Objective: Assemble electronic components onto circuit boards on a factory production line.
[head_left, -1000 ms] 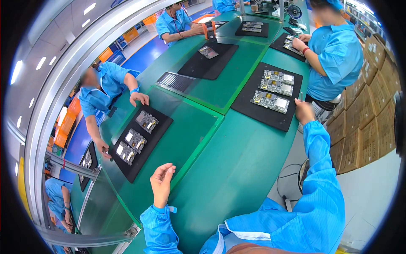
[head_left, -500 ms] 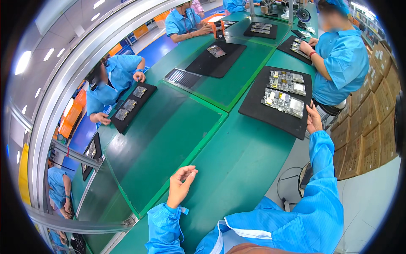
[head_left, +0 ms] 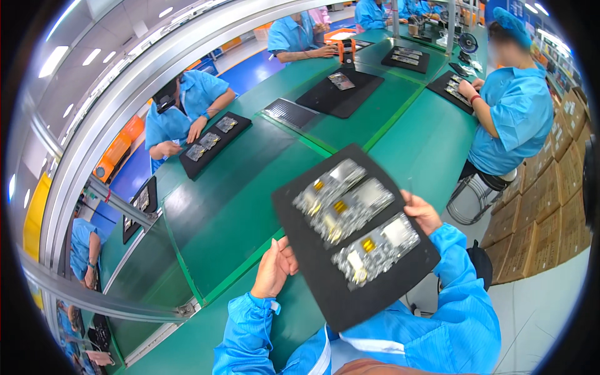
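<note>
Head view: black tray point(head_left: 325, 275), three circuit boards point(head_left: 353, 222), held between my left hand point(head_left: 273, 270) and right hand point(head_left: 422, 212), fingers gripping opposite edges, long axis diagonal above green surface point(head_left: 237, 212).

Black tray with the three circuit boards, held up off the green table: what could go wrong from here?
The black tray is tilted, and the three circuit boards appear to lie loose on it, so they might slide off. The right hand and the left hand grip only its edges, so it could sag or slip. Its near corner hangs over the person's lap, past the green table, so a fallen board could miss the table.
</note>
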Demonstrator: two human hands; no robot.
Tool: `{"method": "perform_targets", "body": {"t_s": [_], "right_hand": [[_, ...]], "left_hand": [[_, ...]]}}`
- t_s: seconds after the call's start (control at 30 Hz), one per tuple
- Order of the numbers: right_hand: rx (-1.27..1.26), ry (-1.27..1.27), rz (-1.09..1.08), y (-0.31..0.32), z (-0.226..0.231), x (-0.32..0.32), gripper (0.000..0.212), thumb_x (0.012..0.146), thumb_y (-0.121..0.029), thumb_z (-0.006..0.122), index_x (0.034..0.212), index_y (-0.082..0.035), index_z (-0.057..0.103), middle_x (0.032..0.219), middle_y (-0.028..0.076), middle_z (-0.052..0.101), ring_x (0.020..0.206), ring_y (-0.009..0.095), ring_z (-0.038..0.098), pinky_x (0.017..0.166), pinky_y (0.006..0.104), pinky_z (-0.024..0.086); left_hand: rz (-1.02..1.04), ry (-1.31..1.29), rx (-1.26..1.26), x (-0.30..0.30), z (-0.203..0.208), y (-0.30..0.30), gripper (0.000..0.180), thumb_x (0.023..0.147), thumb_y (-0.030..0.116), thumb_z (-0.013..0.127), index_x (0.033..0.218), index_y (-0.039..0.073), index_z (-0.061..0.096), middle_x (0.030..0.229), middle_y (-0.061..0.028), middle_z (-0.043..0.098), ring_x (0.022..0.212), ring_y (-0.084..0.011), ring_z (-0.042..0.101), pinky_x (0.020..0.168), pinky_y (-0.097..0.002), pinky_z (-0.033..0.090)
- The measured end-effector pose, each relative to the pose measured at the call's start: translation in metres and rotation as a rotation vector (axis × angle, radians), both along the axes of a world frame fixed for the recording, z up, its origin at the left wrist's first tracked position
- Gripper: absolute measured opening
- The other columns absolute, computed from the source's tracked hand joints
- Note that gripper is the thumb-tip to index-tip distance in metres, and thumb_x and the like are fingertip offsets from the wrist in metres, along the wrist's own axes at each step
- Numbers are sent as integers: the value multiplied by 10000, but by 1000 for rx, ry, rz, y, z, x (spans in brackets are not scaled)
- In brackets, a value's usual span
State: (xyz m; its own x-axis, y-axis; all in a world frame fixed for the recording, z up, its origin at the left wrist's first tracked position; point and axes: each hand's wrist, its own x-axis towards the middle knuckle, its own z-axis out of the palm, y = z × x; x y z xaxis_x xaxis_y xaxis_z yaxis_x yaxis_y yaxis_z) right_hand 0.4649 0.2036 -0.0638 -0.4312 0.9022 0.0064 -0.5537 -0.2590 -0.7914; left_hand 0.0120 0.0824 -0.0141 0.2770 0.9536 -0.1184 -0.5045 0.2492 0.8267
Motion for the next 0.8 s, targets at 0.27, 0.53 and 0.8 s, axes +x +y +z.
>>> {"method": "perform_targets", "body": {"t_s": [0.27,0.53,0.8], "right_hand": [[-284,150,454,-26,81,-126,741,1090,-540,441,1568,25,405,1503,140,572,1197,222,669,997,357,558],[-258,-140,413,-13,34,-169,323,1054,-256,628,1331,-92,612,1115,44,734,447,3,251,372,201,230],[268,-660,301,9,23,-208,418,1023,-59,609,1433,10,574,1196,90,726,1086,179,675,947,349,540]], "left_hand": [[602,-50,-211,-20,34,-117,247,1079,300,594,968,98,681,924,-58,764,610,-110,645,490,-227,446],[777,178,-57,18,-4,-225,261,1105,233,536,1123,30,699,1043,-100,758,734,-191,700,648,-317,554],[476,296,-419,81,-27,-274,313,1058,218,660,1247,-31,674,1084,-120,757,943,-162,723,834,-319,592]]}}
